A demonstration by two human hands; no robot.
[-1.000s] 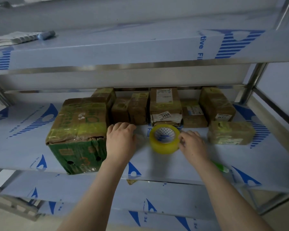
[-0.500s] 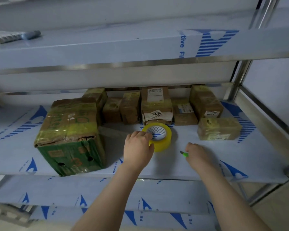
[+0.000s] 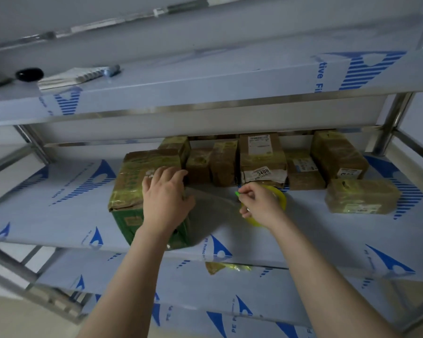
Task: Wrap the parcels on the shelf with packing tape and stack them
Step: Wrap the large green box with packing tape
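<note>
A big parcel (image 3: 132, 181), brown on top and green below, stands on the middle shelf (image 3: 303, 235). My left hand (image 3: 166, 201) lies flat on its top right edge, fingers straight. A clear strip of tape (image 3: 213, 198) runs from there to the yellow tape roll (image 3: 280, 195), which is partly hidden behind my right hand (image 3: 260, 204). That hand pinches a small green cutter (image 3: 237, 192) at the strip. Several small taped parcels line the back, one labelled 3408 (image 3: 263, 157), and another parcel (image 3: 362, 196) lies at the right.
The upper shelf (image 3: 205, 86) hangs low over the parcels and carries a notebook (image 3: 69, 75), a pen and a black object (image 3: 29, 74). A crumpled tape scrap (image 3: 216, 267) lies on the lower shelf. A steel post (image 3: 391, 123) stands at the right.
My left hand left the tape roll and went to the big parcel's top edge. My right hand lifted the green cutter off the shelf and brought it up to the tape strip.
</note>
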